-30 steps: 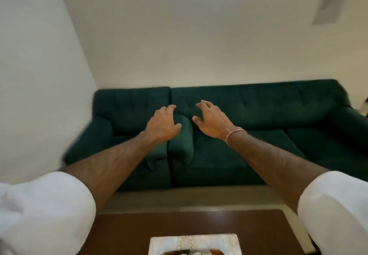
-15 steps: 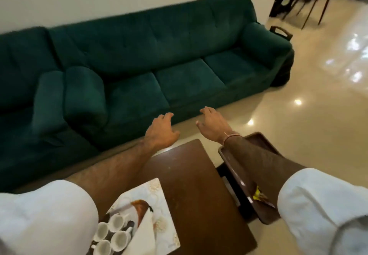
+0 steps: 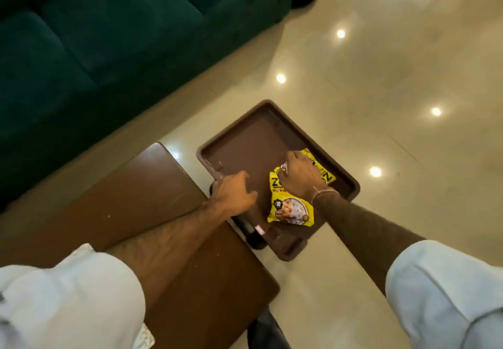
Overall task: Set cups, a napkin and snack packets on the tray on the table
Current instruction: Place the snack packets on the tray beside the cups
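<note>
A brown plastic tray (image 3: 245, 144) rests on a low dark stand just off the right end of the wooden table (image 3: 152, 185). Two yellow snack packets lie in its near right part: one face-up (image 3: 291, 209), the other (image 3: 328, 178) mostly under my right hand. My right hand (image 3: 302, 177) presses down on the packets with fingers curled around the upper edge of one. My left hand (image 3: 234, 193) grips the tray's left rim, fingers reaching inside. No cups or napkin are in view.
A dark green sofa (image 3: 81, 49) runs along the far side of the table. Glossy beige floor (image 3: 381, 76) surrounds the tray's stand (image 3: 250, 231). A corner of a white patterned mat (image 3: 144, 335) shows under my left sleeve.
My view swung from the sofa down and right to the tray. Both hands dropped from mid-air onto it: the left closed on the rim, the right on the yellow packets.
</note>
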`<state>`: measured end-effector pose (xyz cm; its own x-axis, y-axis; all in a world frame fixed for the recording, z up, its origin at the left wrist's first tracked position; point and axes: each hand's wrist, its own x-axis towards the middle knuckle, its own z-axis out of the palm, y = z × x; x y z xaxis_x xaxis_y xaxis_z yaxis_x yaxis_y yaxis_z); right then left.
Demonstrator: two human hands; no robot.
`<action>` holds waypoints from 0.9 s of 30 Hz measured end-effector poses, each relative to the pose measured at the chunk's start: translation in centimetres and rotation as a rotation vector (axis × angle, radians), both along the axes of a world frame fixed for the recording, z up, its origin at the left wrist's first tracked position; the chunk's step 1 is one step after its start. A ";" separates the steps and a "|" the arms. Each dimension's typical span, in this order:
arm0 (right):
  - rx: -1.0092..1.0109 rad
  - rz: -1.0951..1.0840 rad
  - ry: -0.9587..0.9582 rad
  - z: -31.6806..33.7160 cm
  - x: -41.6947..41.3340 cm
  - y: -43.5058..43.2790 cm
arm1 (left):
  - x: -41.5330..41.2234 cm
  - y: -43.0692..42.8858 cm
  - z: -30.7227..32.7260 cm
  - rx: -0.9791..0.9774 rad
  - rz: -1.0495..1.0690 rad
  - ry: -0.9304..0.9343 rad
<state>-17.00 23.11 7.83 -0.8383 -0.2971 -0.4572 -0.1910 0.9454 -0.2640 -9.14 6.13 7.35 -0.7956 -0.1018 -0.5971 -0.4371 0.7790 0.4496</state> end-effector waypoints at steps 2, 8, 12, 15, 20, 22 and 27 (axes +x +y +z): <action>0.029 -0.083 0.018 -2.5 -0.3 2.9 | -0.6 3.1 -3.1 -0.002 -0.053 -0.056; 0.008 -0.386 0.123 -7.2 -0.2 8.6 | -1.5 8.5 -9.0 0.096 0.087 -0.109; -0.049 -0.499 0.181 -8.8 0.8 8.6 | -2.2 9.9 -10.2 0.118 0.265 -0.130; -0.208 -0.889 0.138 -9.2 1.0 7.6 | -2.3 10.1 -10.6 0.194 0.374 -0.109; -0.525 -1.487 -0.126 -10.0 0.7 6.0 | -1.7 9.3 -10.7 0.327 0.546 -0.054; -0.733 -1.600 -0.230 -10.4 0.2 5.6 | -1.4 8.6 -10.7 0.411 0.593 -0.075; -0.927 -1.481 -0.302 -10.6 -0.8 5.2 | -0.7 6.7 -9.8 0.664 0.707 -0.010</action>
<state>-17.82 28.26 -2.73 -0.5453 0.3334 -0.7690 0.7557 -0.2014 -0.6232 -9.88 12.80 -2.50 -0.6744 -0.1947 -0.7122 -0.7135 -0.0764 0.6965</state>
